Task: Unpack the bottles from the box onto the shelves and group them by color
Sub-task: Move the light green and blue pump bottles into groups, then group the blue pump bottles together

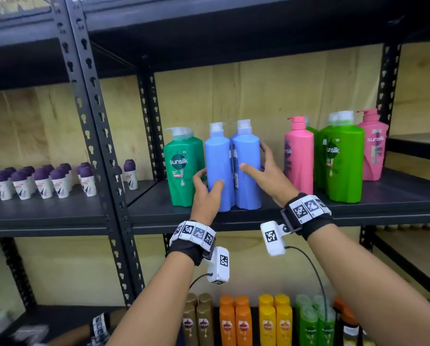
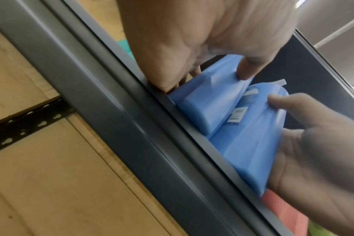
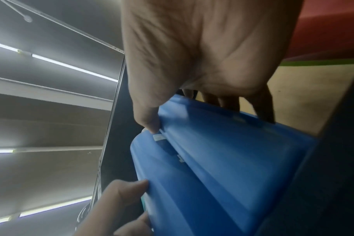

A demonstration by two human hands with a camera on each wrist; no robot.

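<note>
Blue bottles (image 1: 234, 168); pink bottle (image 1: 299, 156); black shelf (image 1: 358, 211).

Two bare forearms reached forward and up, each wrist wrapped in a black band (with checkered white marker tiles). The left hand (image 1: 207, 193) and the right hand (image 1: 264, 174) were cupped inward, thumbs forward, fingers curled.
</note>
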